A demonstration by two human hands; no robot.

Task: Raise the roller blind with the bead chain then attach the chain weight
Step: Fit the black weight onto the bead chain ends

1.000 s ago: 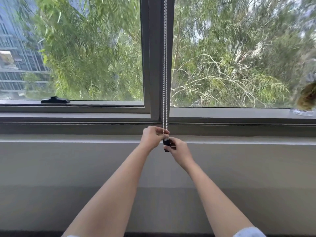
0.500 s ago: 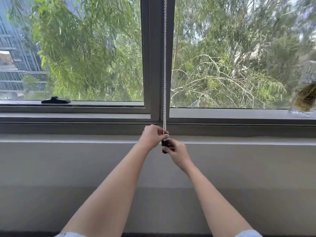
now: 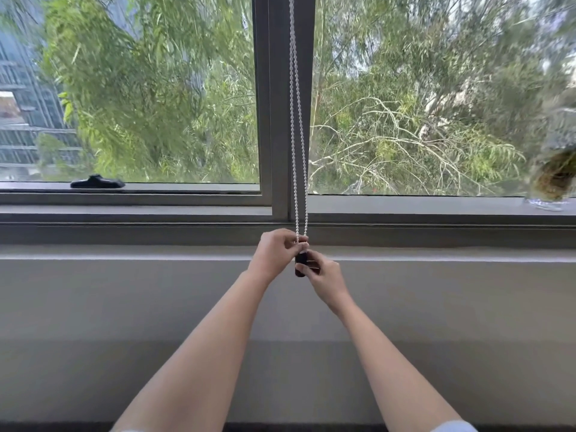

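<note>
A white bead chain hangs as two strands down the grey window mullion from beyond the top edge; the roller blind itself is out of view. My left hand pinches the bottom of the chain loop just above the sill. Directly below it, my right hand grips a small dark chain weight, which touches the chain's lower end. Fingers hide most of the weight and the point where it meets the chain.
A grey window frame and sill ledge run across the view, with a plain wall below. A black window handle lies on the left frame. A glass vessel with brownish contents stands at the far right sill.
The two chain strands have spread slightly apart above my hands. Both hands stay at the chain's bottom end, shifted only a little.
</note>
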